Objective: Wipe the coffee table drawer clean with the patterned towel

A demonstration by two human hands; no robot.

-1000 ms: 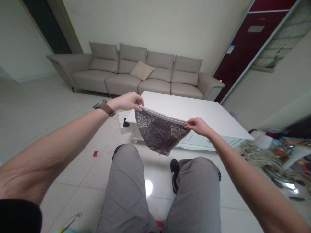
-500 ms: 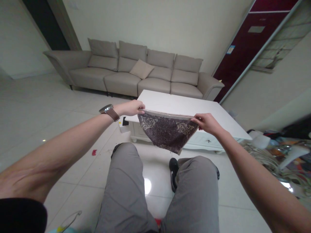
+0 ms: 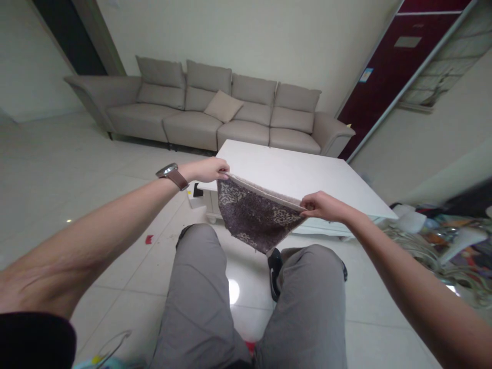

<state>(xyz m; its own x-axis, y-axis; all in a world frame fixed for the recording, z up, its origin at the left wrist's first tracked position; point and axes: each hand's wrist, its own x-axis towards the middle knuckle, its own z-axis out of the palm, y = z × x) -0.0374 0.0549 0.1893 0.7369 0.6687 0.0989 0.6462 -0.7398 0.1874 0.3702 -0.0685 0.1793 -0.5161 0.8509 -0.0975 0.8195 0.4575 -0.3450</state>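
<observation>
A dark purple-brown cloth [image 3: 257,212] with pale scroll patterns hangs between my two hands, in front of the white coffee table [image 3: 292,166]. My left hand [image 3: 211,169], with a watch on its wrist, is closed on the upper left corner. At the upper right corner, my right hand [image 3: 321,206] pinches the cloth between thumb and fingers. The pale top edge is stretched between them and slopes down to the right. Below, the loose edge droops to a point just above my black shoe [image 3: 274,274].
A long grey-beige sofa [image 3: 192,125] stands behind the table, against the wall. Piled items [image 3: 442,251] lie on the right. A small red scrap [image 3: 149,239] is on the tiled floor at left. A light blue object [image 3: 103,363] with a thin handle is at the bottom left.
My right hand has moved down and slightly left, so the cloth's top edge now tilts. Its hanging lower edge has swung to the left. My left hand stays almost in place.
</observation>
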